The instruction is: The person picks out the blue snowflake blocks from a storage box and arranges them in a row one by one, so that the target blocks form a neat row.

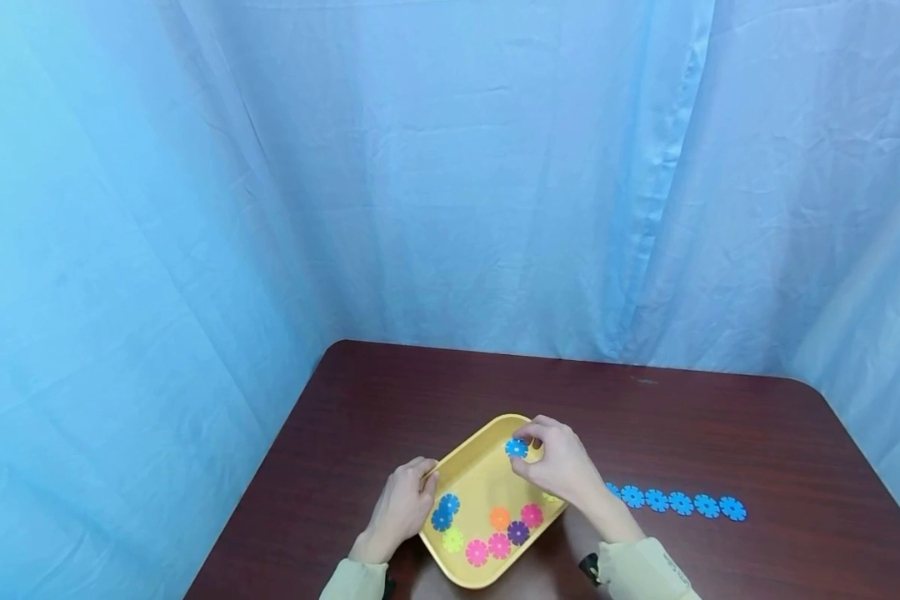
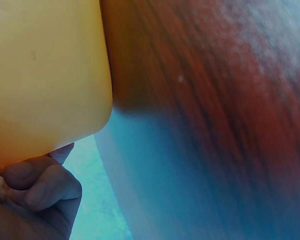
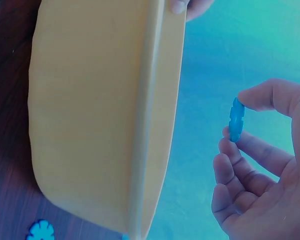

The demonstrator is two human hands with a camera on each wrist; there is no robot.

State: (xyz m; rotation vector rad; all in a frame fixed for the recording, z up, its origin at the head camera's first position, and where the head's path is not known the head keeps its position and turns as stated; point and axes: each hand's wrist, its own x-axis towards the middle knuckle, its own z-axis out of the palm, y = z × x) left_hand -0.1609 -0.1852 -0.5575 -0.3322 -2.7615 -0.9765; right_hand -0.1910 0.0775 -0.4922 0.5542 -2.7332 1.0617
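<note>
A yellow tray (image 1: 487, 479) stands at an angle near the front of the table, and my left hand (image 1: 403, 507) grips its left rim. In the left wrist view the curled fingers (image 2: 45, 182) press against the tray's yellow wall (image 2: 45, 75). Over the tray's far right end, my right hand (image 1: 562, 467) pinches a blue snowflake disc (image 1: 517, 448) between thumb and fingertips. The right wrist view shows that disc (image 3: 236, 120) edge-on, apart from the tray's side. Inside the tray lie several more discs: blue (image 1: 442, 518), yellow-green (image 1: 453, 540), pink (image 1: 477, 552), orange (image 1: 499, 518) and purple (image 1: 518, 533).
To the right of the tray, a row of several blue discs (image 1: 681, 503) lies on the dark wooden table (image 1: 757, 442); its left end is partly hidden by my right arm. Light blue curtains (image 1: 457, 183) hang behind and beside the table.
</note>
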